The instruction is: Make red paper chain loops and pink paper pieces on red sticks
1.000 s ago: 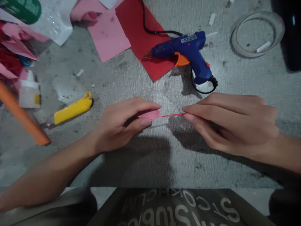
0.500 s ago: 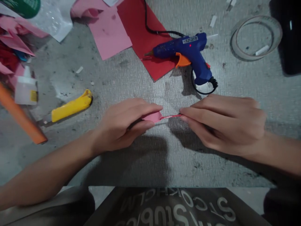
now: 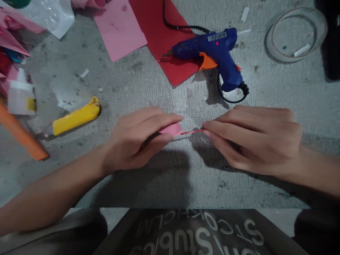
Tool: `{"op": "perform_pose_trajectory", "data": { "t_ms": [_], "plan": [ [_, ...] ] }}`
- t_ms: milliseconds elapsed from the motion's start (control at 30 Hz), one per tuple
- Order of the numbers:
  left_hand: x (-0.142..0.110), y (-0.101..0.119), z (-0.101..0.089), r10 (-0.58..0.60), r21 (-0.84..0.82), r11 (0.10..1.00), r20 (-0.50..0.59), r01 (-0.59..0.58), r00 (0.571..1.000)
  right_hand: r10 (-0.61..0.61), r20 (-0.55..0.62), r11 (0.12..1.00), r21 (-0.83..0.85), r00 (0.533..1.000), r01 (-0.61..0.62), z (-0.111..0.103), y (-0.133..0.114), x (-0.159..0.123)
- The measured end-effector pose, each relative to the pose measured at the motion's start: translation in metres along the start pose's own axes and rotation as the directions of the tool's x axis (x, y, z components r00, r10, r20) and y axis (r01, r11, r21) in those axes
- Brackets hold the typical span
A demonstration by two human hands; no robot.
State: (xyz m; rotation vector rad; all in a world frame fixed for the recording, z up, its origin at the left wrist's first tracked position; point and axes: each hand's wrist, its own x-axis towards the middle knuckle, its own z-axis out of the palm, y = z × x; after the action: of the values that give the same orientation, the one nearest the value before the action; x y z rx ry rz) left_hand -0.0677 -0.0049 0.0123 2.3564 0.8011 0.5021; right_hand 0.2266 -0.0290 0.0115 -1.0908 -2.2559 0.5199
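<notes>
Between the thumb and fingers of my left hand [image 3: 143, 136] is a small folded piece of pink paper [image 3: 172, 130]. From its right end runs a thin red strip [image 3: 192, 131], seen nearly edge-on with a shiny streak along it. My right hand [image 3: 255, 136] pinches the far end of this strip between thumb and fingertips. Both hands are low over the grey table, fingers closed. Beyond them lies a blue glue gun [image 3: 217, 53] with an orange trigger and a lit red light. Its nozzle rests over a red sheet [image 3: 176, 76].
A yellow utility knife [image 3: 75, 117], an orange stick-like piece [image 3: 25, 132] and a small glue bottle [image 3: 21, 97] lie left. Pink paper [image 3: 120, 32] is at the back. A tape roll [image 3: 271, 39] and a dark object [image 3: 332, 46] sit right. The glue gun's black cord [image 3: 166, 21] trails backward.
The camera view has shifted a little, so things at the back appear slightly higher. My hands keep the same hold on the pink paper and the red strip.
</notes>
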Motion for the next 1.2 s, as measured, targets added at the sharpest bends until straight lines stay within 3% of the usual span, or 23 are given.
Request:
{"op": "perform_pose_trajectory", "data": {
  "t_ms": [100, 300, 367, 500, 667, 867, 1000, 1100, 1200],
  "plan": [
    [0.000, 0.001, -0.001, -0.019, -0.009, 1.000, 0.001, 0.019, 1.000, -0.158, -0.018, 0.978, -0.140, 0.987, 0.154, -0.003, -0.001, -0.002],
    [-0.002, 0.002, -0.001, -0.057, 0.014, 0.998, -0.012, 0.057, 0.998, -0.108, -0.043, 0.987, -0.123, 0.993, 0.102, -0.004, -0.005, -0.002],
    [-0.002, 0.002, 0.000, -0.059, 0.019, 0.998, -0.007, 0.060, 0.998, -0.062, -0.067, 0.996, -0.065, 0.996, 0.058, -0.003, -0.006, 0.000],
    [-0.001, 0.004, 0.001, -0.010, 0.055, 0.998, -0.014, 0.011, 1.000, 0.160, -0.067, 0.972, 0.183, 0.985, -0.146, 0.001, -0.013, 0.009],
    [0.001, 0.007, 0.005, 0.096, 0.038, 0.995, -0.058, -0.094, 0.994, 0.229, 0.029, 0.882, 0.417, 0.973, -0.220, 0.009, -0.024, 0.016],
    [0.004, 0.008, 0.007, 0.036, -0.040, 0.999, 0.010, -0.036, 0.999, 0.206, 0.145, 0.819, 0.516, 0.968, -0.251, 0.011, -0.031, 0.016],
    [0.006, 0.008, 0.007, 0.076, -0.003, 0.997, -0.030, -0.076, 0.997, 0.217, 0.187, 0.767, 0.574, 0.958, -0.286, 0.010, -0.029, 0.017],
    [0.007, 0.007, 0.009, 0.100, -0.003, 0.995, -0.055, -0.100, 0.993, 0.259, 0.297, 0.673, 0.627, 0.919, -0.393, 0.010, -0.027, 0.020],
    [0.005, 0.007, 0.012, 0.041, 0.060, 0.997, -0.066, -0.037, 0.997, 0.290, 0.388, 0.543, 0.686, 0.875, -0.484, 0.009, -0.024, 0.024]
  ]
}}
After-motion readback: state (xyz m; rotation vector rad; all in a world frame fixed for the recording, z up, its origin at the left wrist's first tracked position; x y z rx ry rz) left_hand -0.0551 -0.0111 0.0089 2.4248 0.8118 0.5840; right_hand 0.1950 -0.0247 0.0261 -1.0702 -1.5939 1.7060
